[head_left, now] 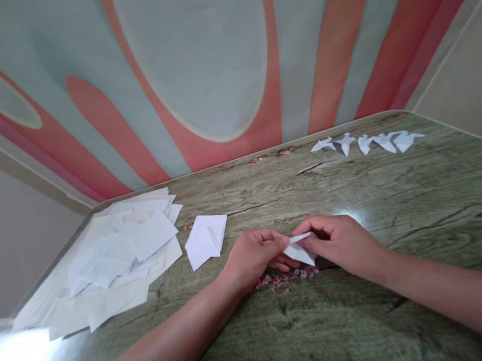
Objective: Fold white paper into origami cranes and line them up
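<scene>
Between my two hands is a small folded piece of white paper (301, 253), held just above the table. My left hand (259, 253) pinches its left corner between thumb and forefinger, the other fingers curled beneath. On the other side, my right hand (337, 242) grips the right part of the paper, with thumb and fingertips pressed together. A narrow flap stands up along the paper's top edge. To the left of my left hand lies a small stack of folded white paper (206, 240).
A large, loose pile of white paper sheets (120, 256) covers the left of the wood-patterned table (398, 204). Several folded paper birds (365, 143) stand in a row near the back right edge. Behind the table rises a patterned wall (211, 63).
</scene>
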Tool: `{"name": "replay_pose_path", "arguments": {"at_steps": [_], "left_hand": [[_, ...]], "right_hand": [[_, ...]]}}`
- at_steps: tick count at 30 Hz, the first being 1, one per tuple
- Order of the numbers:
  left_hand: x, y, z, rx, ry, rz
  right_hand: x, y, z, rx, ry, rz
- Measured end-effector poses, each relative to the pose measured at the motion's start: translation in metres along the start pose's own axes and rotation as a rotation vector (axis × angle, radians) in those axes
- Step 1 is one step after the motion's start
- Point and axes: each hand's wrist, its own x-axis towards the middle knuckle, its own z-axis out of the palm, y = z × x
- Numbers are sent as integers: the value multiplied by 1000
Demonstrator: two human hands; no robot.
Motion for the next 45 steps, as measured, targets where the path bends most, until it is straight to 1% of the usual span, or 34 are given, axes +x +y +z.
{"name": "replay_pose_path", "arguments": {"at_steps": [2,4,6,9,12,14,18,22,24,27,30,36,39,42,45], "left_hand": [[-6,3,5,163,88,110],[-13,5,9,391,193,244],[-18,6,11,535,239,340],[-21,6,11,601,254,399],[-21,6,11,593,260,398],[-21,5,11,575,255,393],[-19,5,12,524,241,347],[-17,4,13,421,139,237],[-16,4,13,384,110,208],[-15,4,12,382,111,211],[-16,7,11,390,100,222],[-15,7,9,335,11,180],[-13,4,8,334,-18,136],[-12,2,6,364,-51,110],[-13,3,4,345,-96,74]], "right_hand": [[-2,1,0,-56,50,-97],[-4,2,0,-111,95,-227],[-7,3,-1,-166,113,-327],[-10,4,-3,-264,134,-433],[-11,4,-3,-321,182,-515],[-10,5,-3,-321,199,-531],[-10,5,-2,-311,192,-507],[-10,4,-2,-278,172,-474],[-10,3,-1,-251,150,-435],[-10,0,-1,-221,125,-382],[-10,-1,-1,-199,113,-363],[-9,-1,0,-174,89,-312],[-8,-2,1,-159,55,-241],[-8,-5,1,-142,3,-144],[-8,-8,0,-116,-42,-50]]}}
